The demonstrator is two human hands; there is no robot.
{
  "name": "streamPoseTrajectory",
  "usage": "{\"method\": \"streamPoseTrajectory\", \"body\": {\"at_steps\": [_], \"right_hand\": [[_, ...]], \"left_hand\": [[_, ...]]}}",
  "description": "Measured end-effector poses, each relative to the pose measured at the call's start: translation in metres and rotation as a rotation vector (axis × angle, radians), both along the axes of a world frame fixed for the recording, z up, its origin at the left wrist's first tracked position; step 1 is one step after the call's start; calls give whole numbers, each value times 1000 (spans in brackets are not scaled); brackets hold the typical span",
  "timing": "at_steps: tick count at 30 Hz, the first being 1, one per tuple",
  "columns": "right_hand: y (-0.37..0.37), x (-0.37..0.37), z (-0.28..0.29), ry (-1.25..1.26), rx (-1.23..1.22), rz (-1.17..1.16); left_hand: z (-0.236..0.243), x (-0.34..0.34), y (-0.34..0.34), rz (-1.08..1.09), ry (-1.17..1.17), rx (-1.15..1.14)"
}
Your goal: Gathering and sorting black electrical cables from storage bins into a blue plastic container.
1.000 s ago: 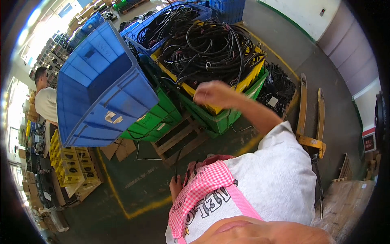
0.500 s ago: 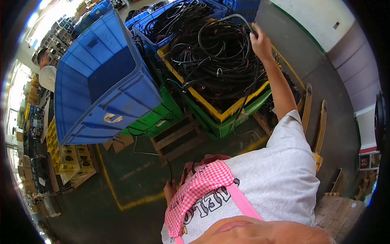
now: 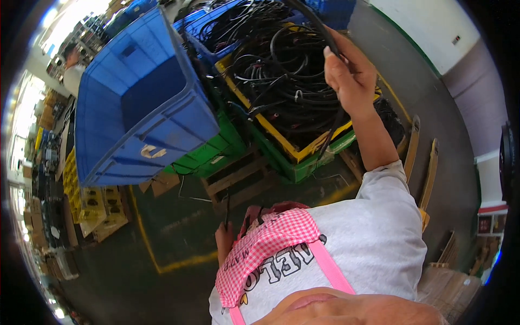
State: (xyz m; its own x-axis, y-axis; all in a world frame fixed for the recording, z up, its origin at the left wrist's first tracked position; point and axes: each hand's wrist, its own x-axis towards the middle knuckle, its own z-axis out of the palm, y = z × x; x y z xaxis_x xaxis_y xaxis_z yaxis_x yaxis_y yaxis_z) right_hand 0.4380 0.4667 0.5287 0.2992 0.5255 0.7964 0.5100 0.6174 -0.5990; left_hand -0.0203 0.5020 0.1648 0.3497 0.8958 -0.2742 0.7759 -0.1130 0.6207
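My right hand (image 3: pixel 353 76) is closed round a thick black cable (image 3: pixel 310 19), raised above a heap of coiled black cables (image 3: pixel 303 103). From the hand the cable arches up toward the top edge, and a length hangs down below. The heap fills a yellow-rimmed crate (image 3: pixel 264 127) set in a green crate (image 3: pixel 297 174). Low beside my apron (image 3: pixel 271 233), my left hand (image 3: pixel 223 235) is closed on a thin dark cable-like piece (image 3: pixel 227 205) that sticks up from the fist. Where its other end goes is hidden.
Left of the heap a large blue bin (image 3: pixel 162 135) stands tilted on a green bin (image 3: pixel 227 142). A wooden pallet (image 3: pixel 238 181) lies below. More cables fill a blue crate (image 3: pixel 208 46) behind. Pallet-jack forks (image 3: pixel 430 168) lie right. A person (image 3: pixel 72 73) is far left.
My right hand has come nearer and lifted the cable higher, so it now looms larger over the heap. My left hand has shifted up slightly, still holding the thin dark piece.
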Motion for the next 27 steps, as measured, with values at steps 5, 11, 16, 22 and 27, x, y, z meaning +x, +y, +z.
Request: {"method": "streamPoseTrajectory", "body": {"at_steps": [5, 11, 16, 22, 27], "right_hand": [[1, 6, -15, 162, 1, 149], [10, 8, -17, 192, 47, 67], [15, 25, -8, 313, 183, 75], [15, 64, -4, 460, 324, 4], [33, 111, -52, 734, 221, -206]], "left_hand": [[5, 0, 6, 25, 49, -15], [15, -9, -1, 67, 46, -65], [-10, -26, -15, 83, 84, -60], [7, -15, -16, 83, 3, -124], [-7, -22, -16, 99, -26, -136]]}}
